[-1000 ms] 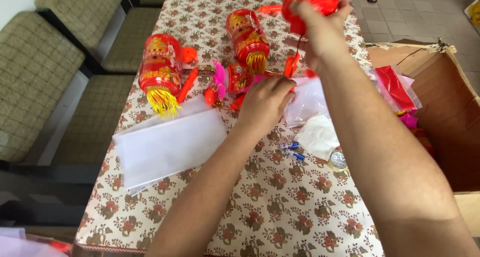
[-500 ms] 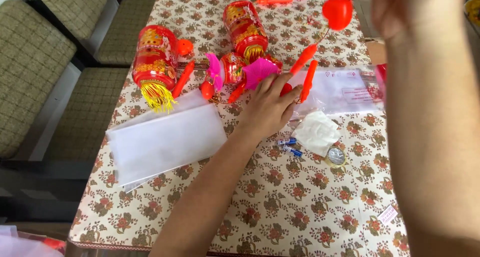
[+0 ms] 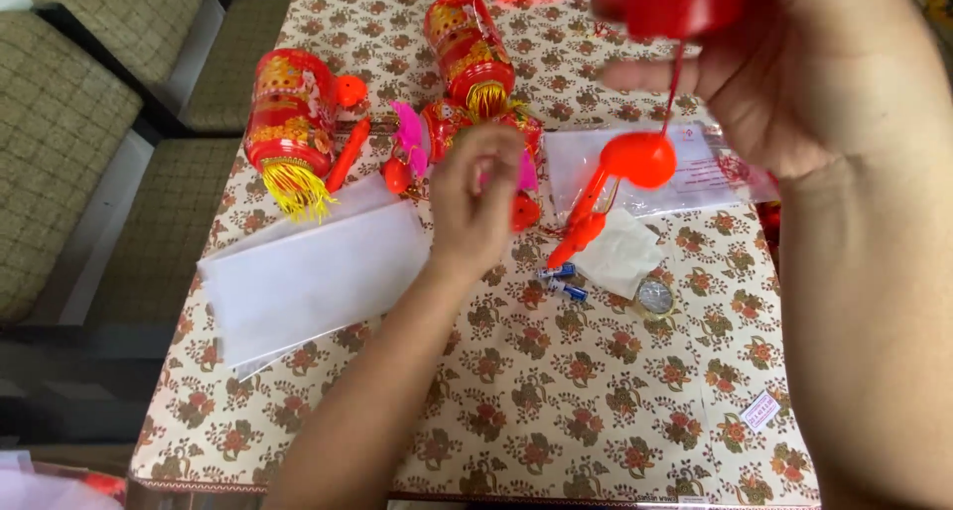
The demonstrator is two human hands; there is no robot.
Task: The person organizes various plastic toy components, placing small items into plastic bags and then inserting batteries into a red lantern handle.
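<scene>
The left hand point(image 3: 475, 197) reaches out over the floral-patterned tablecloth point(image 3: 556, 401), its fingers curled together over a small red-and-gold paper lantern with pink trim point(image 3: 447, 133) that lies on its side; whether they actually pinch it cannot be told, since the back of the hand hides the tips. The right hand point(image 3: 794, 73), raised close to the camera, is closed on a blurred red plastic piece point(image 3: 675, 4) from which a thin red cord point(image 3: 677, 78) hangs down to a round orange plastic ball with an orange stick point(image 3: 635, 163) dangling just above the table. Two larger red-and-gold cylinder lanterns with yellow tassels point(image 3: 288, 123) and point(image 3: 467, 49) lie finished-looking farther back, beside loose orange sticks point(image 3: 349, 153). Nearer lie flat white plastic bags point(image 3: 313, 277), a clear printed bag point(image 3: 685, 173), a crumpled white tissue point(image 3: 620, 252), small batteries point(image 3: 561, 280) and a round silver cap point(image 3: 654, 297). Judging by this, some lanterns seem assembled, while one lantern and the hanging handle are not yet joined.
</scene>
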